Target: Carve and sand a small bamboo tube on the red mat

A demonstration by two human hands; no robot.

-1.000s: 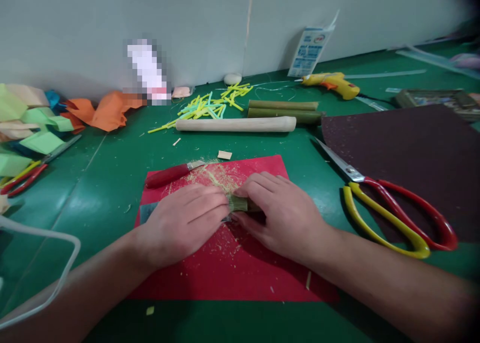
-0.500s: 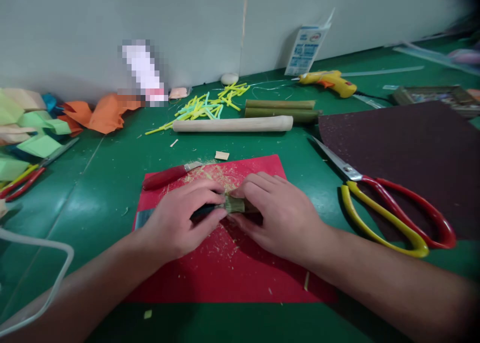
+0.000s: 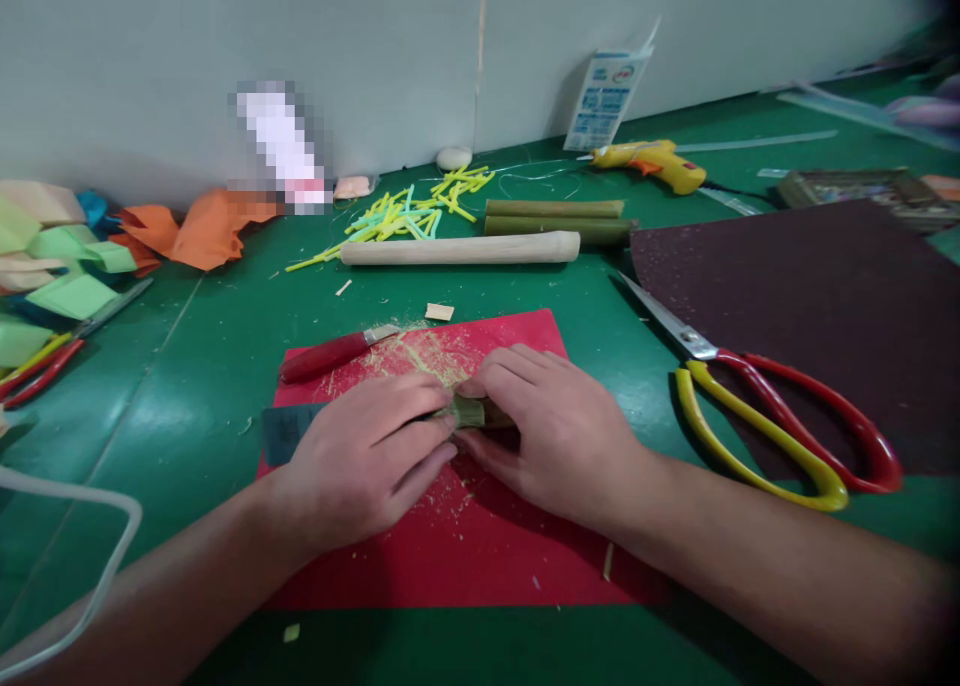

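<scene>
Over the red sheet (image 3: 420,576) my two hands meet at a short green piece of bamboo (image 3: 470,412). My right hand (image 3: 551,431) grips it, fingertips above and thumb below. My left hand (image 3: 360,456) is closed around a dark blue-grey strip of sandpaper (image 3: 289,432) with faint print, whose free end sticks out to the left. The left fingertips press at the bamboo's left end; the contact itself is hidden under them. Pale dust and shavings (image 3: 427,356) lie around the hands. Behind the left hand rests a red-handled knife (image 3: 330,354).
A peeled bamboo stick (image 3: 457,250), green bamboo pieces (image 3: 559,228) and yellow cut straws (image 3: 394,216) lie behind. At right are big scissors (image 3: 780,416) on a dark sheet (image 3: 795,306), and a yellow glue gun (image 3: 652,163). Folded coloured papers (image 3: 75,251) lie left.
My left hand has turned over the strip, its fingers now lower and covering more of it; more of the strip's left end shows. My right hand keeps its grip. The view shifts slightly.
</scene>
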